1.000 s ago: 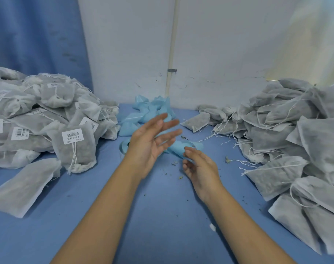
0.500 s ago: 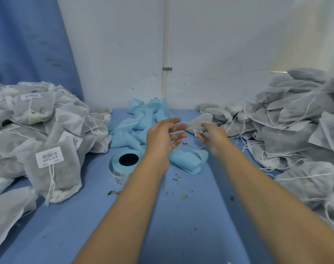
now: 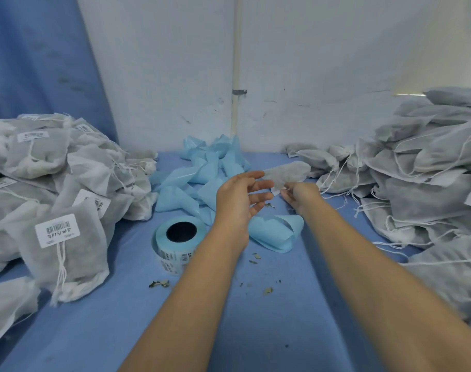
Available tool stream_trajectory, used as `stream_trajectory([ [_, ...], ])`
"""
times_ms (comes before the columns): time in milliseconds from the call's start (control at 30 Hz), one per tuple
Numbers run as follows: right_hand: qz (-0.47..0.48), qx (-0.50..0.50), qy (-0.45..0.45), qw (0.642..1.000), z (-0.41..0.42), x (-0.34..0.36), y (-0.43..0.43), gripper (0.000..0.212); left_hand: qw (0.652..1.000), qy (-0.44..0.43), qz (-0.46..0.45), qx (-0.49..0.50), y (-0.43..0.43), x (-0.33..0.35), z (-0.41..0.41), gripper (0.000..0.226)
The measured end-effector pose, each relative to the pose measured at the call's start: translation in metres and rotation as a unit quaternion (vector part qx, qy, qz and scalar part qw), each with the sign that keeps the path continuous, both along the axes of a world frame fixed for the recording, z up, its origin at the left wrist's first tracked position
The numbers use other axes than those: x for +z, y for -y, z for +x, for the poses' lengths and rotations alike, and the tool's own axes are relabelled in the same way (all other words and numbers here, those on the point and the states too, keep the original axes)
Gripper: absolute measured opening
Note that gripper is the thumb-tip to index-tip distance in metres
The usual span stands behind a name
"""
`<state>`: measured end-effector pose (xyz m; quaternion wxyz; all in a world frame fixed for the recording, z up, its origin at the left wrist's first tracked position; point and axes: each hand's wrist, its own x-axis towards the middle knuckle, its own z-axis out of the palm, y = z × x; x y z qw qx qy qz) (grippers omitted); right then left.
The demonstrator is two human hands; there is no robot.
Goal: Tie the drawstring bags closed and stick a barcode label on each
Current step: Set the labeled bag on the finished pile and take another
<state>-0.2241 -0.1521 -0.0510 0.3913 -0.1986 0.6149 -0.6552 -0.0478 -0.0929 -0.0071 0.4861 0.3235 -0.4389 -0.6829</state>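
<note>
My right hand (image 3: 300, 196) reaches far forward and pinches the near corner of a grey drawstring bag (image 3: 288, 173) lying at the back middle. Just left of it, my left hand (image 3: 241, 200) hovers open with fingers spread, touching nothing. A roll of barcode labels (image 3: 175, 241) lies on the blue table below my left wrist. Unlabelled grey bags (image 3: 422, 167) with loose white strings are heaped on the right. Tied bags bearing barcode labels (image 3: 57, 229) are piled on the left.
Crumpled light-blue backing strips (image 3: 202, 173) lie heaped at the back centre, and one curl (image 3: 277, 233) lies between my forearms. Dried leaf bits (image 3: 159, 283) are scattered over the blue table (image 3: 256, 331). A white wall with a vertical pipe (image 3: 238, 76) closes the back.
My right hand has stretched from the table's middle to the far bag and closed on its corner. My left hand stayed raised and open, and the view shifted forward.
</note>
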Motion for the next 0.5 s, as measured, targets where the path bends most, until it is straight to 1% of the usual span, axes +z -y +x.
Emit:
stream_trajectory([
  [167,-0.014,-0.024,0.007,1.0,0.009,0.006,-0.011,0.029,1.0,0.007,-0.001,-0.015,-0.012,-0.001,0.004,0.025],
  [233,-0.03,-0.019,-0.024,0.999,0.015,0.015,-0.02,0.032,0.999,0.016,0.015,-0.05,-0.021,-0.003,0.006,0.023],
  [333,-0.08,-0.009,-0.042,0.996,0.026,0.032,-0.043,0.037,0.99,0.073,0.022,-0.115,-0.039,-0.009,0.01,0.022],
  [400,-0.123,0.003,-0.039,0.992,0.038,0.045,-0.064,0.035,0.988,0.105,0.021,-0.113,-0.047,-0.016,0.014,0.02],
  [500,-0.178,0.012,-0.04,0.983,0.061,0.053,-0.098,0.031,0.991,0.097,0.031,-0.085,-0.056,-0.024,0.021,0.02],
])
